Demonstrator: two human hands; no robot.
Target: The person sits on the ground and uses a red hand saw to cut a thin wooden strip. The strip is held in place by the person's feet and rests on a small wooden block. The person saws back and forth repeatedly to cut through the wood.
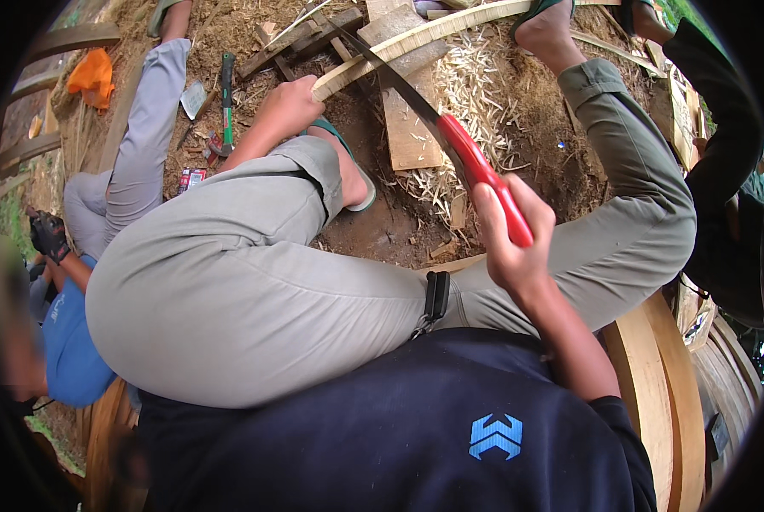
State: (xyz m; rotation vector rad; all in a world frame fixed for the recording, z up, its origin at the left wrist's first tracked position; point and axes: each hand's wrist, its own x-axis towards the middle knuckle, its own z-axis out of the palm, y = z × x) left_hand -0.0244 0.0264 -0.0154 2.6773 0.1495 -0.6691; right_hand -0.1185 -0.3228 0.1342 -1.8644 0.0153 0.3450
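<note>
My right hand (517,230) is wrapped round the red handle of a pruning saw (484,166). Its long dark blade reaches up and to the left, across a pale, curved wooden strip (424,38). The teeth are too small to make out. My left hand (290,104) grips the near left end of that strip, close to my bent left knee. The strip arcs away to the right, toward my right foot (548,34), and passes over a flat board (412,128).
Wood shavings (484,85) cover the dirt. A hammer (227,102) with a green and black handle lies at the left, with an orange cloth (92,78) farther off. A person in a blue shirt (75,341) sits left; another in dark clothes (727,154) is at right. Curved planks (655,392) lie behind me.
</note>
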